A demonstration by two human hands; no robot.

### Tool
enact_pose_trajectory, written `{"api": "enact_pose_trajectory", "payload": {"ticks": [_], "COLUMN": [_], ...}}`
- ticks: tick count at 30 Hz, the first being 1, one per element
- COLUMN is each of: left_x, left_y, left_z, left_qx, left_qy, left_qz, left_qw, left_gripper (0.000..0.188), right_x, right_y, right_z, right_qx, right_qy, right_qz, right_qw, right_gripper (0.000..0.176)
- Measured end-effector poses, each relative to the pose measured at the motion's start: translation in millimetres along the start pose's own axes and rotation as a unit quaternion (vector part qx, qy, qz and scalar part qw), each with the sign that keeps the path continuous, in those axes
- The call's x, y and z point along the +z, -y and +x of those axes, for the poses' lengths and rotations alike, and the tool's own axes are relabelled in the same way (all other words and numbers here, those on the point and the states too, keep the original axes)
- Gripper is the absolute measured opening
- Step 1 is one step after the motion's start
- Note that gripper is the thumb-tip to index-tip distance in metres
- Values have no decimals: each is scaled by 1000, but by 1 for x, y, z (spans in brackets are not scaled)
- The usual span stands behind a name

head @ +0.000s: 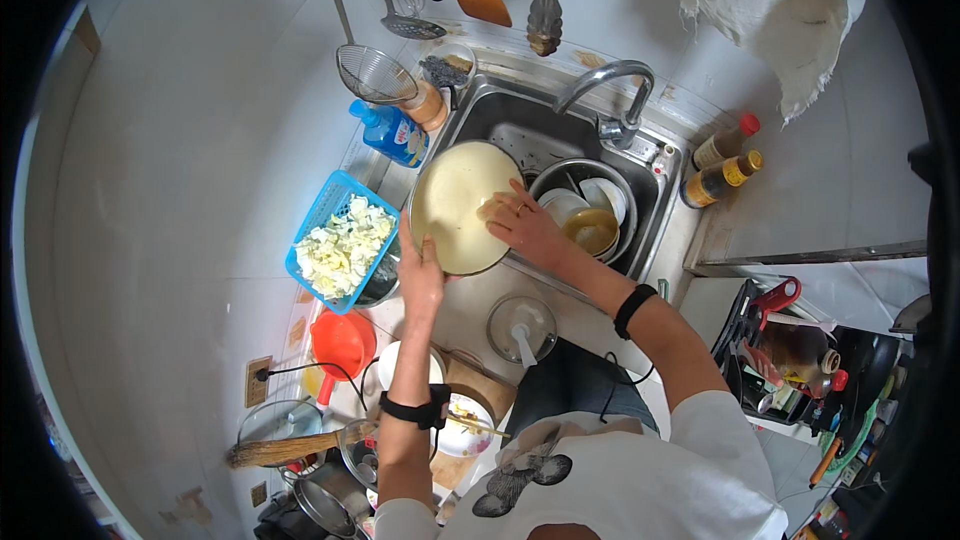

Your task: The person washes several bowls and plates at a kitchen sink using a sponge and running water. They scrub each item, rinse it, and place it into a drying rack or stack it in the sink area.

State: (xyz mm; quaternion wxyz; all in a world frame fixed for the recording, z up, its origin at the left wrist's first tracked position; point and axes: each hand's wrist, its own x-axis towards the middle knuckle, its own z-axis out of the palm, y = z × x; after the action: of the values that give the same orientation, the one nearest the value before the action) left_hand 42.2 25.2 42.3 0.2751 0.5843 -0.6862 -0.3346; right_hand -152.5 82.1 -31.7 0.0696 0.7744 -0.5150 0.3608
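Observation:
A round pan or bowl with a cream-coloured inside (457, 195) is tilted over the left edge of the steel sink (517, 109). My left hand (421, 270) holds its near left rim, with the thumb up at the side. My right hand (525, 229) lies with its fingers on the inner surface near the right rim; whether something thin is under the fingertips cannot be told. In the sink, right of the pan, stands a metal basin (631, 202) with white dishes and a yellowish bowl (591, 231). The curved tap (611, 75) rises behind.
A blue plastic basket (300, 240) of chopped cabbage (345, 247) sits left, near a blue detergent bottle (394, 133). A glass lid (517, 326) lies on the near counter. Left below are a red ladle (343, 345) and plates. Two sauce bottles (712, 184) stand right of the sink.

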Motion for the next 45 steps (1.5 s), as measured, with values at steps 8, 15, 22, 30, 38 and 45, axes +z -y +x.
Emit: {"api": "enact_pose_trajectory", "payload": {"ticks": [8,15,22,30,38,45], "left_x": [36,23,46,92,149,174], "left_y": [-4,24,-3,15,26,19], "left_z": [-12,-11,-4,25,33,46], "left_qx": [-5,-10,37,48,-271,-290], "left_qy": [-50,24,27,1,144,167], "left_qz": [-163,-82,-36,-19,-463,-477], "left_qw": [985,996,998,999,832,812], "left_gripper": [66,80,77,66,56,56], "right_x": [19,25,0,-40,-26,-10], "right_y": [48,40,-20,-116,-239,-244], "right_z": [13,-15,-55,-61,-45,-50], "right_qx": [167,96,177,511,559,486], "right_qy": [-18,199,75,-152,132,163], "right_qz": [205,157,95,113,-51,-126], "right_qw": [964,963,977,838,817,849], "right_gripper": [32,53,54,24,62,33]}}
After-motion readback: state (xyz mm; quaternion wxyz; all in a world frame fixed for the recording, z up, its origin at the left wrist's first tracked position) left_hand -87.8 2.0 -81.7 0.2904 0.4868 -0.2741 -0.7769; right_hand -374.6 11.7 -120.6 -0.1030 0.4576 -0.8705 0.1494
